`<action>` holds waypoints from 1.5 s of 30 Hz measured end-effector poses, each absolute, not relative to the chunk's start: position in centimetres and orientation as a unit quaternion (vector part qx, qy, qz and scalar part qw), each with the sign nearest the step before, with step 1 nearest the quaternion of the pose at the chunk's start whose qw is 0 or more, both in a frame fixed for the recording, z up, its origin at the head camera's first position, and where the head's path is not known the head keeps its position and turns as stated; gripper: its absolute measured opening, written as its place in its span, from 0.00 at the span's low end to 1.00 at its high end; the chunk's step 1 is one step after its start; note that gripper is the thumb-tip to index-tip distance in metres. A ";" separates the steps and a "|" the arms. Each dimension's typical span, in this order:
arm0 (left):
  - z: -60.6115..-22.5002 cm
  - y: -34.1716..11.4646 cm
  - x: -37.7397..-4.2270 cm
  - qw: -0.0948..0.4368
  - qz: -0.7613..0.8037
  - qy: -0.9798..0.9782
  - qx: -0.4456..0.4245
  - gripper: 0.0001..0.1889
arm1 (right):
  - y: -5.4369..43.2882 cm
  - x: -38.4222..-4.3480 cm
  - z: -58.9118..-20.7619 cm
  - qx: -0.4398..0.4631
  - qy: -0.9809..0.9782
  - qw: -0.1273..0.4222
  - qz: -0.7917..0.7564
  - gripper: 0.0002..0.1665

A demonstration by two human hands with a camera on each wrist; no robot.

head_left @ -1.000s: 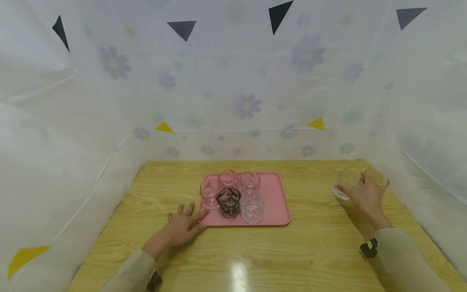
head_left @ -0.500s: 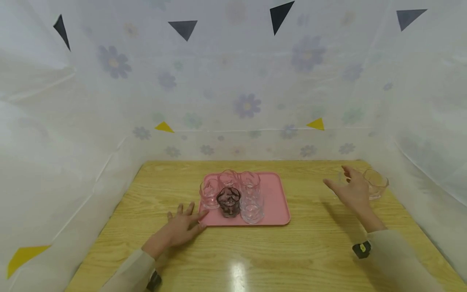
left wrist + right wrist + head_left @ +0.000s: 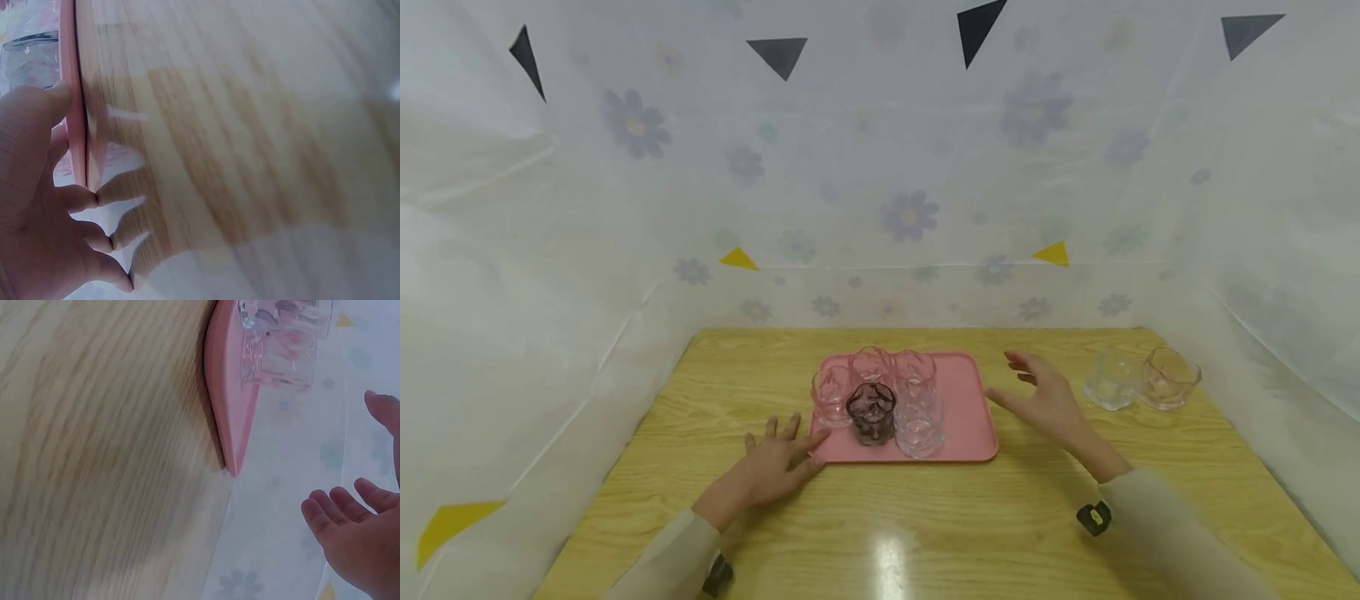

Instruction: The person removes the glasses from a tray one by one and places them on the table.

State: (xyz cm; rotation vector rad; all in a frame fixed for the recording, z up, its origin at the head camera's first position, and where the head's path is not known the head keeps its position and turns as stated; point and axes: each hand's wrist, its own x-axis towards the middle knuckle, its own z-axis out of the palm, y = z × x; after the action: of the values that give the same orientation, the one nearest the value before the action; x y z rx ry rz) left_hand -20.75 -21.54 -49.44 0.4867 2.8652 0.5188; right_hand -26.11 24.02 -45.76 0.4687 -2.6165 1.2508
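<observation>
My left hand (image 3: 775,468) lies with spread fingers at the front left corner of the pink tray (image 3: 967,417), its thumb and forefinger touching the rim. In the left wrist view its thumb (image 3: 59,100) rests over the tray's edge. Just off the tray's right side, my right hand (image 3: 1041,402) hovers with fingers apart and nothing in it. On the tray's left and middle stand several glasses: a dark grey glass (image 3: 871,415) at the front, a pinkish-looking glass (image 3: 832,397) left of it, and a clear glass (image 3: 919,435) to its right.
Toward the table's back right corner a clear glass (image 3: 1112,381) stands beside an amber-tinted glass (image 3: 1169,380). White flowered sheeting (image 3: 865,208) walls off the back and both sides of the wooden table (image 3: 820,533).
My right hand has let go of the clear glass beside the amber one and moved left to the tray's right edge. The left hand has stayed in place.
</observation>
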 end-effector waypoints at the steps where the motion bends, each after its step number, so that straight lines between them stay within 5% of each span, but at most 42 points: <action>1: -49.4 -21.5 -20.8 0.094 0.176 0.966 0.164 0.30 | 23.4 -26.2 -45.8 0.165 -0.884 0.098 0.427 0.47; 27: -49.6 -21.6 -20.8 0.092 0.175 0.967 0.163 0.29 | 15.5 -25.0 -47.7 0.258 -0.857 0.042 0.443 0.43; 45: -49.3 -21.5 -20.7 0.098 0.181 0.965 0.164 0.29 | 14.1 -24.8 -48.5 0.230 -0.883 0.011 0.408 0.57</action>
State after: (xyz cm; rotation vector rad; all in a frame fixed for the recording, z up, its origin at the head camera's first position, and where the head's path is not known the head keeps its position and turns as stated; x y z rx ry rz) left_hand -20.71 -21.53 -49.29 0.4853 2.8558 0.5356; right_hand -24.83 14.13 -48.54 0.7163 -2.7560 1.2745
